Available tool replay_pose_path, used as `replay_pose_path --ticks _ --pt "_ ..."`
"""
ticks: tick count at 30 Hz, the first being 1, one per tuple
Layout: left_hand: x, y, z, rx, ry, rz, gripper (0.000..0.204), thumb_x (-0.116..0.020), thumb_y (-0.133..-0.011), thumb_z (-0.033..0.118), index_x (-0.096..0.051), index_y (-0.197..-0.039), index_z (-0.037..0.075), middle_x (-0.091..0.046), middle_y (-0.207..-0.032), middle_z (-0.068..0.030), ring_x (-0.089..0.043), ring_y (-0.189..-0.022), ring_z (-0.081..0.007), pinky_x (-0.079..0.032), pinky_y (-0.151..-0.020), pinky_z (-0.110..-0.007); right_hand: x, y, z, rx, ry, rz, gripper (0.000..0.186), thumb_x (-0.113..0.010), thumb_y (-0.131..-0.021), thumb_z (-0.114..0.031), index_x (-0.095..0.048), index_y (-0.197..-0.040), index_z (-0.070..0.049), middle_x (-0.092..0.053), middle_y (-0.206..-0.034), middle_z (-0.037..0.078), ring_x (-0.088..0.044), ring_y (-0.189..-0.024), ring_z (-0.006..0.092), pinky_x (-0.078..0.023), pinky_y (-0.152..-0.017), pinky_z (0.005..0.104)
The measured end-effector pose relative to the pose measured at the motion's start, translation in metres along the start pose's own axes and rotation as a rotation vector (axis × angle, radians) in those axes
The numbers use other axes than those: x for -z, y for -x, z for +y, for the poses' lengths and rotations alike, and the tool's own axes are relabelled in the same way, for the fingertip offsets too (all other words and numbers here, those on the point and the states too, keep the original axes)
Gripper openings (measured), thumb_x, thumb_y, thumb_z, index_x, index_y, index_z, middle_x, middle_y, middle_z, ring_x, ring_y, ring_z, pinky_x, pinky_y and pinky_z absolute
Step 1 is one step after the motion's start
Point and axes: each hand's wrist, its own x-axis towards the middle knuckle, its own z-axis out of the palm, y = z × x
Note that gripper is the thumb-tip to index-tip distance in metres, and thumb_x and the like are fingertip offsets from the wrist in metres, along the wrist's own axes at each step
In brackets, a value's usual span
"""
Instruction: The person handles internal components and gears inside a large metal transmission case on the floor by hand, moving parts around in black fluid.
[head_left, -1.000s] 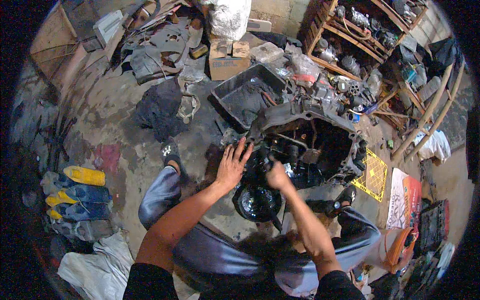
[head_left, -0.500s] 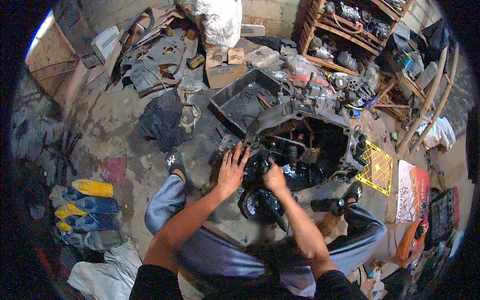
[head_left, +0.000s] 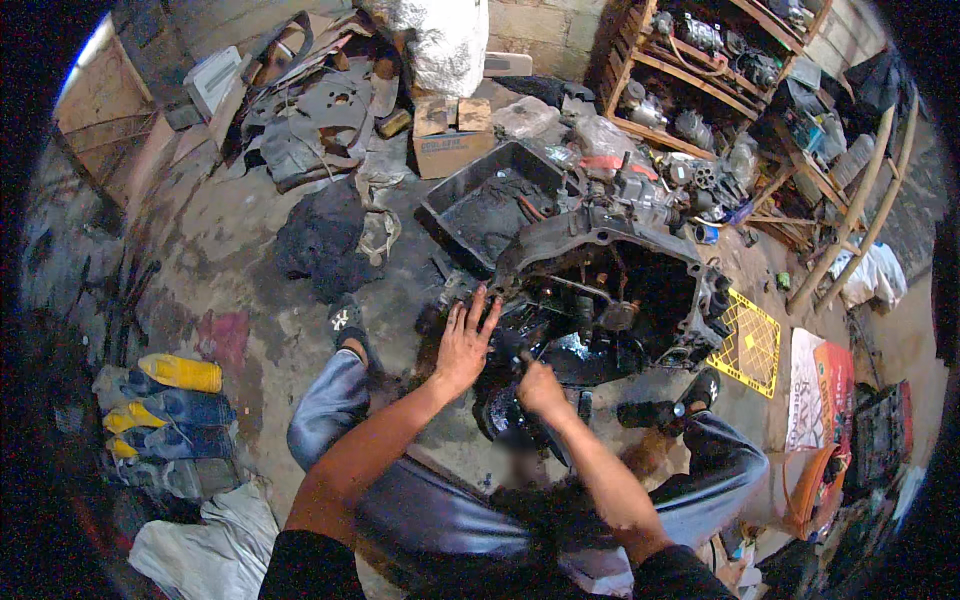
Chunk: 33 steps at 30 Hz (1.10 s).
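— While looking down from the head, please tell: where to find the main piece of work?

— Just ahead, somewhat to the right: a large dark metal housing (head_left: 612, 233), lying on the floor (head_left: 262, 395). Can see rods (head_left: 575, 283) inside its wide opening, and also wet, shiny surfaces low down.

— And about the left hand (head_left: 463, 345), what to report?

— Held wide, with fingers spread and the back upward, fingertips at the left edge of the housing.

— And the right hand (head_left: 541, 389)?

— Curled narrow, like a fist, in front of the opening and near a round black basin (head_left: 494, 412), partly hidden by hand and forearm. Can notice something dark just at the fingers, but cannot tell if really held, nor of which kind.

— What else to mention near by?

— Behind the housing, toward the left, a black tray (head_left: 438, 212), and behind that a cardboard box (head_left: 452, 152). To the right, a yellow plastic grid (head_left: 748, 345). Farther back, a wooden shelf (head_left: 660, 135) bearing metal parts (head_left: 697, 32).

— And at the left side?

— To be found there: a crumpled dark cloth (head_left: 325, 235), well apart from the left hand; also a yellow bottle (head_left: 183, 373) lying on its side, and below it a pale sack (head_left: 210, 538).
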Motion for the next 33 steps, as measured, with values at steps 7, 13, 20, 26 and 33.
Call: replay_pose_path --ticks 7,13,20,26,33 --pt "-0.002 -0.006 0.007 0.0 0.027 -0.011 0.095 -0.071 -0.068 0.013 -0.012 -0.143 0.011 -0.007 -0.148 -0.0194 -0.039 -0.118 -0.0401 -0.024 -0.106 -0.045 -0.024 -0.004 0.011 0.104 -0.063 0.214 0.051 -0.053 -0.071 -0.003 -0.046 -0.12 0.009 -0.057 -0.097 0.034 -0.056 -0.101 0.042 -0.045 -0.089 0.0409" --pt "-0.002 -0.005 0.004 0.007 -0.001 -0.037 0.095 -0.072 -0.067 0.016 -0.014 -0.142 0.01 -0.006 -0.147 -0.0195 -0.036 -0.12 -0.0392 -0.025 -0.105 -0.046 -0.007 -0.043 0.053 0.095 -0.235 0.279 0.014 -0.059 -0.072 -0.014 -0.059 -0.063 -0.002 -0.06 -0.066 0.019 -0.059 -0.07 0.0356 -0.047 -0.066 0.0447" --pt "-0.002 -0.007 0.008 -0.011 -0.005 -0.007 0.096 -0.073 -0.066 0.018 -0.016 -0.142 0.01 -0.008 -0.147 -0.0195 -0.039 -0.117 -0.0381 -0.027 -0.104 -0.045 -0.04 -0.055 0.118 -0.237 -1.195 -0.026 0.028 -0.036 -0.09 -0.023 -0.056 -0.101 -0.006 -0.06 -0.089 0.007 -0.058 -0.074 0.022 -0.048 -0.065 0.0356" --pt "-0.008 -0.001 0.0 -0.009 0.046 -0.006 0.096 -0.073 -0.065 0.015 -0.017 -0.142 0.012 -0.011 -0.146 -0.0216 -0.036 -0.12 -0.0422 -0.027 -0.104 -0.048 -0.042 -0.03 0.088 -0.431 -1.543 -0.091 0.038 -0.041 -0.091 -0.043 -0.054 -0.107 -0.012 -0.06 -0.084 0.003 -0.059 -0.068 0.0188 -0.05 -0.058 0.0335" --pt "-0.005 -0.001 0.0 0.003 -0.019 -0.01 0.091 -0.071 -0.068 0.015 -0.018 -0.142 0.013 -0.01 -0.148 -0.0167 -0.037 -0.12 -0.0378 -0.028 -0.104 -0.045 -0.035 -0.026 0.056 -0.474 -1.372 -0.033 0.054 -0.033 -0.091 -0.048 -0.046 -0.125 -0.008 -0.048 -0.124 0.006 -0.047 -0.109 0.0202 -0.046 -0.083 0.041"
